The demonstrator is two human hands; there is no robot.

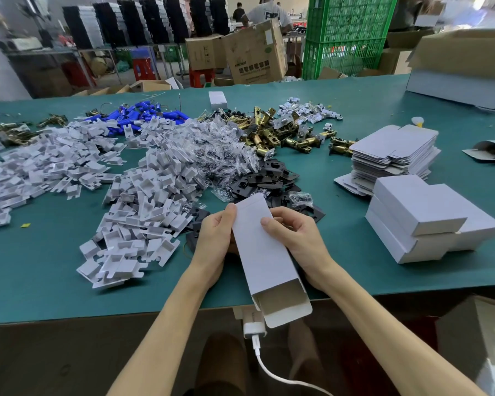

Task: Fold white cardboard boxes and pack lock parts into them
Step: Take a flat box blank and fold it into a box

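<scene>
Open-ended and seemingly unfilled, one white box (259, 247) is gripped by left hand (212, 235) and right hand (296, 238); few closed boxes (420, 212) lie right of that hand, many flat blanks (395, 147) beyond.

Matt white cardboard box (262, 247); shiny brass latches (272, 132).

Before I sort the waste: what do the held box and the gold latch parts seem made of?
Box: thin white cardboard, matte, with creased flaps and a greyish inside. Latch parts: probably metal; shiny brass-coloured finish with glints.
</scene>
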